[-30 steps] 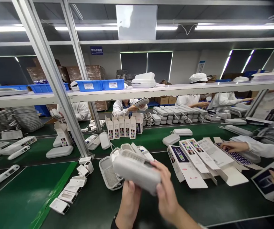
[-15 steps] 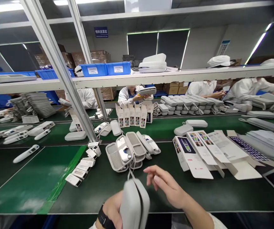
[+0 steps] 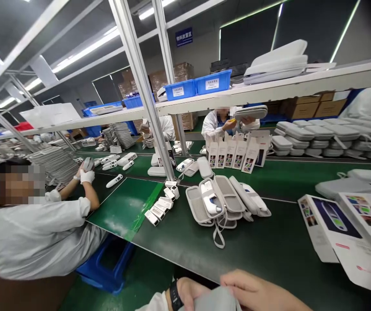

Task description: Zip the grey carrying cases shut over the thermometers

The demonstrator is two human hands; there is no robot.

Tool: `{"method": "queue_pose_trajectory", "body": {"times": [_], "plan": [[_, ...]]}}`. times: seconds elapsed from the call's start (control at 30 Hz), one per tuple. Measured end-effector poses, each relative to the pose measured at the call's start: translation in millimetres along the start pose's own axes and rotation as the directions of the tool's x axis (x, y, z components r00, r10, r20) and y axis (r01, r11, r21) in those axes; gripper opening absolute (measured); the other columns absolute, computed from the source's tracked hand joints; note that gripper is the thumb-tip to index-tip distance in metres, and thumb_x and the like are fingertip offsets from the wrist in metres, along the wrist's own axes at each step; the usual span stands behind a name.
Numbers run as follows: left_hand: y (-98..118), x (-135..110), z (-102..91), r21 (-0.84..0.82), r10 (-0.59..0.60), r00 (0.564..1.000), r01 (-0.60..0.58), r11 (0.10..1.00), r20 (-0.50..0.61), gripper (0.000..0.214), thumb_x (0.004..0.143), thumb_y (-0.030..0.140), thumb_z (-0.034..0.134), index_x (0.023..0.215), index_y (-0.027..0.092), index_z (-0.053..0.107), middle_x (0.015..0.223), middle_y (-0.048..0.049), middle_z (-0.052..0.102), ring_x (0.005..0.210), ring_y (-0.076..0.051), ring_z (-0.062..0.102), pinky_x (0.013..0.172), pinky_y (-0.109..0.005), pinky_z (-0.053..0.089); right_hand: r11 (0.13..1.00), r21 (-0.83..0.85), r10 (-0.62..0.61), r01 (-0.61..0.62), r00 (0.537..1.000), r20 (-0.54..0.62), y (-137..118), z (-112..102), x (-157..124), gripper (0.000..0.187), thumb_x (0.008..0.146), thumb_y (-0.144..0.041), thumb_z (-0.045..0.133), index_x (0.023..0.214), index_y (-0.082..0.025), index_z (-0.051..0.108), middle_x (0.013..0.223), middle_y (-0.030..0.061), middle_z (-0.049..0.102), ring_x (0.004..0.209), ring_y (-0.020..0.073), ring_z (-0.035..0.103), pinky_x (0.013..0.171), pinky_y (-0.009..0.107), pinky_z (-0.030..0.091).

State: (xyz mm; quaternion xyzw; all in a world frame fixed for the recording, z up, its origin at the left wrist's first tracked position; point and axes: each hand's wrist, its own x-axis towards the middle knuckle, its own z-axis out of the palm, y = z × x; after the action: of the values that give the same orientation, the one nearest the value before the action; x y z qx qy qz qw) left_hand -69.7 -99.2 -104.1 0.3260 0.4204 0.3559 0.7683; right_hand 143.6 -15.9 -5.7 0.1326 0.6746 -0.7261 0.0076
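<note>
At the bottom edge of the head view, my left hand [image 3: 188, 290], with a black watch on its wrist, grips a grey zip case [image 3: 218, 300]. My right hand [image 3: 255, 290] has its fingers closed at the case's upper right edge; the fingertips are partly hidden. Most of the case lies below the picture. Beyond my hands, a pile of open grey cases [image 3: 229, 196] rests on the green belt, one with a white handheld device [image 3: 210, 198] in it. A wrist strap [image 3: 218, 237] hangs from this pile toward me.
Small white boxes [image 3: 159, 211] lie left of the pile. Flattened printed cartons [image 3: 337, 229] are at the right; upright cartons [image 3: 229, 153] stand behind. A metal post [image 3: 143, 86] rises from the bench. At left sits a co-worker [image 3: 43, 233] with gloved hands; another person works opposite.
My view has swung left, bringing the seated co-worker into sight. The grey case has dropped lower, and my right hand, apart from it before, is now closed on its edge.
</note>
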Motion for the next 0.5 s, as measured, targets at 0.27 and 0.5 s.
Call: {"method": "queue_pose_trajectory", "body": {"times": [0.27, 0.5], "plan": [[14.0, -21.3, 0.3, -0.144, -0.146, 0.984, 0.16, 0.977, 0.1, 0.073, 0.034, 0.048, 0.089, 0.094, 0.009, 0.076, 0.062, -0.0069, 0.069, 0.059, -0.025, 0.067, 0.056, -0.032, 0.052, 0.876, -0.448, -0.211, 0.181, 0.977, -0.019, -34.4, -28.4, -21.9, 0.037, 0.102, -0.041, 0.044, 0.073, -0.018, 0.046, 0.064, -0.005, 0.041, 0.059, 0.0101, 0.036, 0.057, 0.023, 0.029], [47.6, -29.1, 24.3, -0.234, -0.07, 0.997, 0.06, 0.97, -0.035, 0.048, 0.063, 0.045, 0.089, 0.097, 0.013, 0.076, 0.084, -0.006, 0.076, 0.07, -0.014, 0.066, 0.063, -0.02, 0.049, 0.507, -0.862, -0.229, 0.0, 0.964, -0.135, -87.7, -21.7, -58.8, 0.021, 0.102, -0.025, 0.043, 0.083, -0.019, 0.052, 0.069, -0.0016, 0.056, 0.058, 0.0119, 0.044, 0.059, 0.027, 0.028]]}}
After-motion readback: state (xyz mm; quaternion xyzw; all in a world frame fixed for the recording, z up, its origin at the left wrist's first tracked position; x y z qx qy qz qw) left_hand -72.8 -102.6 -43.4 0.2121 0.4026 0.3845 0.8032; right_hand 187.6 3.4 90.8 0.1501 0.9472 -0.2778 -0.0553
